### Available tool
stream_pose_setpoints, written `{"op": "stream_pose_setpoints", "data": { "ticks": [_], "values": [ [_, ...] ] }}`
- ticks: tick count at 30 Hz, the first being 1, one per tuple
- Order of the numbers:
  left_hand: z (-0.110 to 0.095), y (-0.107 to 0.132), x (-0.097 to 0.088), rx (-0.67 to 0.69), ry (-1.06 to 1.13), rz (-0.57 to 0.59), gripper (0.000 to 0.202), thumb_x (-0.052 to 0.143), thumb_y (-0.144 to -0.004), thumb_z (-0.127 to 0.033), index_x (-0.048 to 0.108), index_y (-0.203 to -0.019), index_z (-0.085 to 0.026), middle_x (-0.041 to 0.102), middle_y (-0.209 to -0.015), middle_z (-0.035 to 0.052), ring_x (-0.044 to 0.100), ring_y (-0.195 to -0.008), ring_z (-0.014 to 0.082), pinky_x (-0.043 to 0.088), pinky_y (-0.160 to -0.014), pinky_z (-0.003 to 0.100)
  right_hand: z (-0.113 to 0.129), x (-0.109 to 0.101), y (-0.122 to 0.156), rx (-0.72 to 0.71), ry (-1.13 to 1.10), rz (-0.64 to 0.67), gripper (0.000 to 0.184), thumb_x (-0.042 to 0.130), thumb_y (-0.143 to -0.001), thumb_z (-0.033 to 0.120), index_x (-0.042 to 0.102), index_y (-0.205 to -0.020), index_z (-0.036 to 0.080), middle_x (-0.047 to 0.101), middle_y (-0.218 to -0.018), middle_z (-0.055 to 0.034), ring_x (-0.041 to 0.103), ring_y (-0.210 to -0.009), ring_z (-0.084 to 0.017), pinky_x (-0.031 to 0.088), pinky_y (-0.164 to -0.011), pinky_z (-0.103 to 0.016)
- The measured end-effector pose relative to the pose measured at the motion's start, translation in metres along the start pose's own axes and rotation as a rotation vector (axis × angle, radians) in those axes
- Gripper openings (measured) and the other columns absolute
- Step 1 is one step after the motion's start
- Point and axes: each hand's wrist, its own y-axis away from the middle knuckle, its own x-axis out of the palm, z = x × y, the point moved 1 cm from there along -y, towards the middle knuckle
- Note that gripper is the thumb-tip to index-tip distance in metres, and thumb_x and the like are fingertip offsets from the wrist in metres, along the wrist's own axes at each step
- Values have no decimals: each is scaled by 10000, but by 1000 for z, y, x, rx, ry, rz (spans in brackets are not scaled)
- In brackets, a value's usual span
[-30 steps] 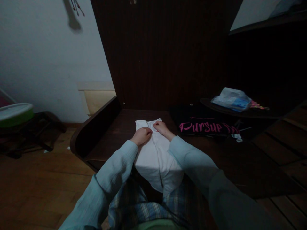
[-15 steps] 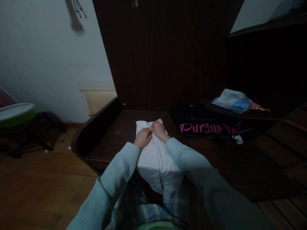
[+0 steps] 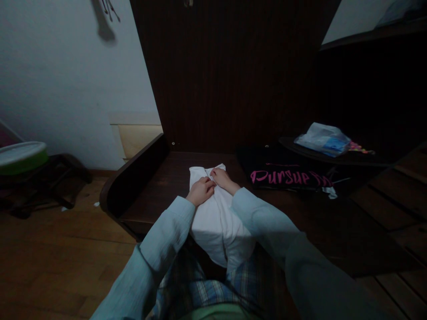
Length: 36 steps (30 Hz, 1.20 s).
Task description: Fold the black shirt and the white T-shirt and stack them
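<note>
A white garment [image 3: 215,220] lies on a dark wooden platform [image 3: 156,191] in front of me, its lower part hanging over the near edge onto my lap. My left hand [image 3: 201,190] and my right hand [image 3: 223,178] rest side by side near the garment's far end. Both have their fingers curled and pinch the white cloth at the middle. Pale blue sleeves cover both of my arms.
A black shirt with pink lettering [image 3: 287,175] lies to the right. Behind it a plastic bag [image 3: 323,138] sits on a dark round tray [image 3: 333,155]. A raised curved rail [image 3: 133,175] borders the platform on the left. A green-rimmed tub [image 3: 20,156] stands on a low stand at far left.
Both hands stayed on the white garment's far end, drawing slightly closer together; the fingers shift a little on the cloth. The garment has barely moved.
</note>
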Motion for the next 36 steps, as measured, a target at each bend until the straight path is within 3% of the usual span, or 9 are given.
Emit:
{"op": "stream_pose_setpoints", "data": {
  "ticks": [5,10,14,17,24,29,33,36],
  "values": [
    [3,2,0,26,19,24,218,428,-811,-222,626,-893,-185,615,-929,61,531,-921,190,436,-838,309,-6,-16,26,-121,-76,66,244,414,-849,152,611,-993,137,640,-1034,-75,576,-950,-147,416,-839,-240],
    [6,16,-3,83,47,93,336,389,-862,-341,577,-1086,-177,578,-1138,78,484,-1087,189,386,-941,321,-14,-16,87,-352,-193,81,395,456,-845,299,488,-1211,152,503,-1249,-119,435,-1177,-199,337,-1000,-374],
    [7,27,-4,102,3,215,542,371,-848,-486,432,-1265,-146,442,-1323,123,379,-1225,229,297,-1017,376,-14,-14,132,-381,-189,139,476,407,-867,403,403,-1296,197,400,-1353,-99,324,-1265,-203,273,-1048,-400],
    [9,26,-3,103,-28,275,565,330,-863,-480,368,-1311,-137,378,-1371,134,320,-1270,236,264,-1031,385,-8,-15,147,-386,-108,171,530,412,-858,448,361,-1327,204,336,-1396,-98,235,-1308,-225,212,-1067,-435],
    [28,9,-2,200,-57,339,495,300,-887,-434,341,-1326,-209,358,-1392,85,280,-1294,193,241,-1036,356,7,-19,145,-449,37,259,485,333,-893,434,369,-1322,209,270,-1431,-82,179,-1327,-211,155,-1076,-430],
    [40,-14,-9,200,-186,399,470,334,-880,-431,349,-1315,-251,362,-1390,77,296,-1284,231,287,-996,408,7,-14,128,-405,85,273,508,311,-898,439,324,-1346,200,254,-1436,-86,174,-1329,-210,160,-1068,-431],
    [26,-20,-25,162,-310,318,414,395,-866,-355,434,-1252,-213,438,-1328,110,397,-1213,246,347,-951,398,6,-11,113,-397,97,263,516,290,-899,454,315,-1351,205,242,-1441,-74,175,-1328,-203,162,-1067,-418],
    [5,2,-32,106,-305,231,402,360,-871,-314,450,-1228,-154,502,-1254,132,484,-1124,221,397,-909,342,5,-9,108,-383,114,260,519,291,-899,452,344,-1338,181,278,-1426,-91,189,-1325,-206,160,-1068,-411]
  ]
}}
